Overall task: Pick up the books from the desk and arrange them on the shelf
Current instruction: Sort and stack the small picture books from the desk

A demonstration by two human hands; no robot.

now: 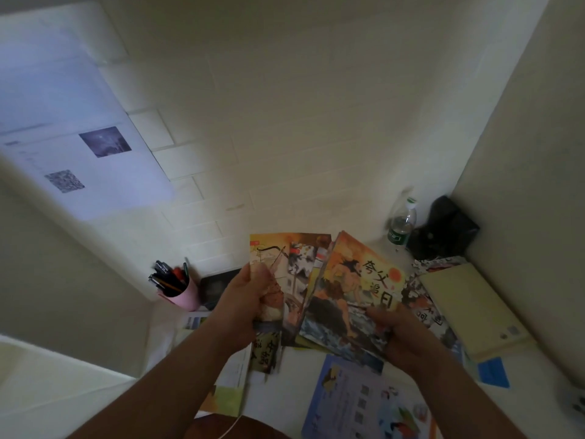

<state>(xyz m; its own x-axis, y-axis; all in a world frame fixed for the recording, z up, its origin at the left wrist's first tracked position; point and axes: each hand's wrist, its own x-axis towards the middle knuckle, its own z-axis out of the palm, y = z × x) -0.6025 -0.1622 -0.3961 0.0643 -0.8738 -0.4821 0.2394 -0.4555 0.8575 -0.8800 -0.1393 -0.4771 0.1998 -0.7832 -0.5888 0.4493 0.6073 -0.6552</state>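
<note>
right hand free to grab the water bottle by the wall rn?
Probably not. The right hand grips picture books shared with the left hand. The water bottle stands unobstructed beyond them, but that grip is occupied.

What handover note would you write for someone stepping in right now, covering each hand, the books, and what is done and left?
Left hand grips a fan of thin picture books. Right hand holds the front book by its lower edge.
Held books are lifted above the desk. More books and a yellow book lie on the desk beneath and to the right.
Done: several books gathered.
Left: collect the others, then arrange all on the shelf, which is not in view.
</note>
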